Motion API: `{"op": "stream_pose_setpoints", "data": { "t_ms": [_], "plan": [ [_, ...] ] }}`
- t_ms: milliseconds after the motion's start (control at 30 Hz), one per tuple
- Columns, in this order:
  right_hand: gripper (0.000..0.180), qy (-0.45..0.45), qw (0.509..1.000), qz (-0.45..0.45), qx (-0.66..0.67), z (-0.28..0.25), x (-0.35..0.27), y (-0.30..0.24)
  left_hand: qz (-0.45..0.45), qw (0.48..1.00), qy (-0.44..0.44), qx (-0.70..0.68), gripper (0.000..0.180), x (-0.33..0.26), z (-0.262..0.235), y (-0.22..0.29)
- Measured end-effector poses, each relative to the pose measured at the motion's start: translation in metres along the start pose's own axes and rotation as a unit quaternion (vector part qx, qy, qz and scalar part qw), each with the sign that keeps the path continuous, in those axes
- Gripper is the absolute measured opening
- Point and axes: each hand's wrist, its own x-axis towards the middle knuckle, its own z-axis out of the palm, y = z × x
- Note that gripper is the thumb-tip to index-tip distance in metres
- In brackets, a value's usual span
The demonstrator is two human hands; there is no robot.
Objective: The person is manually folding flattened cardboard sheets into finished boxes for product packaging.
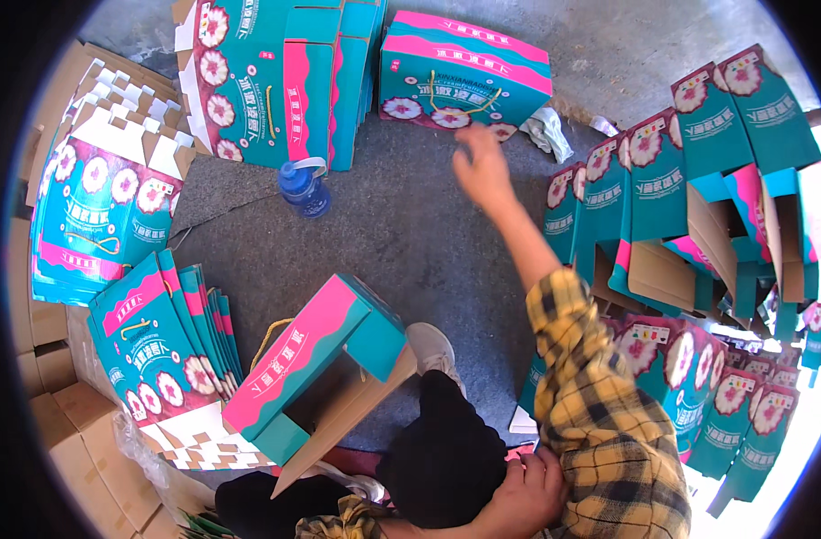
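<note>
My right hand reaches forward with fingers apart and holds nothing. Its fingertips are at the lower front edge of a closed teal and pink carton with yellow cord handles; I cannot tell whether they touch. Beside my right sleeve, at my dark-clad knee, my left hand rests with fingers curled in. What lies under those fingers is hidden. A similar carton lies tilted in front of me, its flaps spread and its inside showing.
A blue bottle stands on the dark mat. Flattened cartons lean at the left and far left. Several opened cartons are stacked at the right. Brown boxes line the left edge. Crumpled whitish material lies near the closed carton.
</note>
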Motion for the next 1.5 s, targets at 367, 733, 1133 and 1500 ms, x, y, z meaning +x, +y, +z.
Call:
{"op": "stream_pose_setpoints", "data": {
  "t_ms": [367,733,1133,1500],
  "plan": [
    [0.031,-0.287,0.863,0.236,0.342,-0.081,-0.145,-0.159,0.107,0.994,0.027,-0.009,0.014,-0.040,-0.004,0.017],
    [0.033,-0.319,0.842,0.240,0.363,-0.214,-0.179,-0.263,0.149,0.984,0.086,-0.039,0.012,-0.061,0.004,0.029],
    [0.031,-0.324,0.920,0.000,0.219,-0.225,-0.164,-0.341,0.059,0.960,0.274,0.027,0.039,-0.183,-0.062,-0.007],
    [0.036,-0.317,0.934,-0.165,0.000,-0.217,-0.156,-0.341,-0.298,0.912,0.167,0.228,0.054,-0.299,-0.082,-0.095]
  ]
}}
